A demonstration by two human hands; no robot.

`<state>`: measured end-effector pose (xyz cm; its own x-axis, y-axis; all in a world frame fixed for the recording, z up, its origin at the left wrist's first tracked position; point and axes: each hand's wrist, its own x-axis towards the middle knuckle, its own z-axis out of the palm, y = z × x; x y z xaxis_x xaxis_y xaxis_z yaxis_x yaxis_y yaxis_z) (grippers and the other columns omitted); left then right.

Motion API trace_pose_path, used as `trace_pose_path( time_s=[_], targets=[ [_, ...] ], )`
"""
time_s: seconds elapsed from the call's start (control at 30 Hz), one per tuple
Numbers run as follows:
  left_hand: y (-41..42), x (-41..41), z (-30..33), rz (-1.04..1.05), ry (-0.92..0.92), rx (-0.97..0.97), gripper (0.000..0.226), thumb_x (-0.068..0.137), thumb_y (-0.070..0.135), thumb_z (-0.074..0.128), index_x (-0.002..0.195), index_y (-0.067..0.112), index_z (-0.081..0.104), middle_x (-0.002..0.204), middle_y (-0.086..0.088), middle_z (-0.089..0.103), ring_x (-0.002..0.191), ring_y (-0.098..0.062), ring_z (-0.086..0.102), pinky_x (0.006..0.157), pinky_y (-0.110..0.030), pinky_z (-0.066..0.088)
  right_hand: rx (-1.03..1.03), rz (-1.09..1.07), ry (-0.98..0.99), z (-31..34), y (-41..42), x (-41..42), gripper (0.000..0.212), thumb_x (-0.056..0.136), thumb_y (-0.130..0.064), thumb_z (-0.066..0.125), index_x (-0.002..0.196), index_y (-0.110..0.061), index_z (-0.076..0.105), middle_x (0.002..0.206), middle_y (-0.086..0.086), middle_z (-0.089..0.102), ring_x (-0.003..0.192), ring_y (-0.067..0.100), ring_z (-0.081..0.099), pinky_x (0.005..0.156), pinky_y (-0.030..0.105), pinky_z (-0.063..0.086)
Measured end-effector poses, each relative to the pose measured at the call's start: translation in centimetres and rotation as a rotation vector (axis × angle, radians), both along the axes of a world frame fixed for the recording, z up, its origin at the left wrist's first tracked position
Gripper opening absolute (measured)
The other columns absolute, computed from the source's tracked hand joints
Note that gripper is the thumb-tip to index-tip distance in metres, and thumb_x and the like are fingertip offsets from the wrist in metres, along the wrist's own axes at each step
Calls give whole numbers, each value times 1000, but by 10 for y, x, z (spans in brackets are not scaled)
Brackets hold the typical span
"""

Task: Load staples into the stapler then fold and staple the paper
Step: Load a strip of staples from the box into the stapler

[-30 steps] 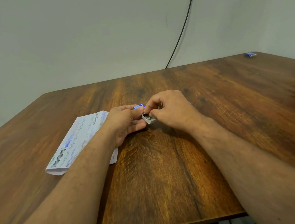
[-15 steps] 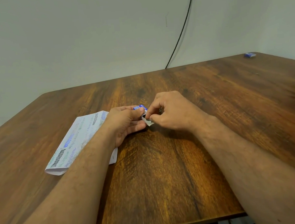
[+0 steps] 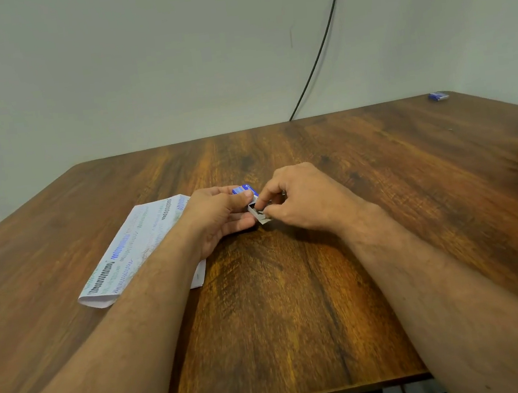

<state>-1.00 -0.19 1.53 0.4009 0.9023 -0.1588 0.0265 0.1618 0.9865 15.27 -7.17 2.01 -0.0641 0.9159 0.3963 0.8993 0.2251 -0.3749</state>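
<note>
Staple box (image 3: 253,202), small, blue-topped, grey tray open, gripped by left hand (image 3: 217,216); right hand (image 3: 300,199) pinches inside.

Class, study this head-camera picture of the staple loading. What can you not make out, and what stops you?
- Stapler: none visible, head view.
- Staples: hidden inside the small box, covered by the left hand and right hand.
- Paper print: too blurred to read; left forearm covers one edge.
- Blue item at the far corner: too small to identify.
</note>
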Motion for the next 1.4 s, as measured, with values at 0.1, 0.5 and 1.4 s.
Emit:
trace_pose_path(
  time_s=[0.1, 0.5, 1.4],
  targets=[
    [0, 0, 0, -7, 7, 1, 25, 92, 3, 68, 116, 3, 66, 98, -22, 75, 67, -21, 76, 55, -23, 61, -6, 7, -63, 1, 0, 1, 20, 82, -22, 68, 95, -31, 80, 79, -15, 57, 79, 6, 56, 74, 23, 42],
    [-4, 1, 3, -32, 26, 12, 24, 92, 1, 66, 116, 2, 65, 93, -20, 75, 62, -19, 75, 57, -23, 62, 2, 29, -104, -1, 2, -1, 21, 81, -23, 67, 97, -32, 78, 68, -19, 49, 72, 6, 52, 73, 23, 40],
    [-1, 2, 5, -53, -7, -14, 15, 92, 4, 68, 107, 3, 69, 77, -13, 76, 62, -16, 74, 54, -21, 61, 70, 25, 90, 2, -2, -3, 20, 88, -10, 61, 97, -22, 75, 74, -17, 61, 55, -4, 52, 52, 8, 36]
  ],
)
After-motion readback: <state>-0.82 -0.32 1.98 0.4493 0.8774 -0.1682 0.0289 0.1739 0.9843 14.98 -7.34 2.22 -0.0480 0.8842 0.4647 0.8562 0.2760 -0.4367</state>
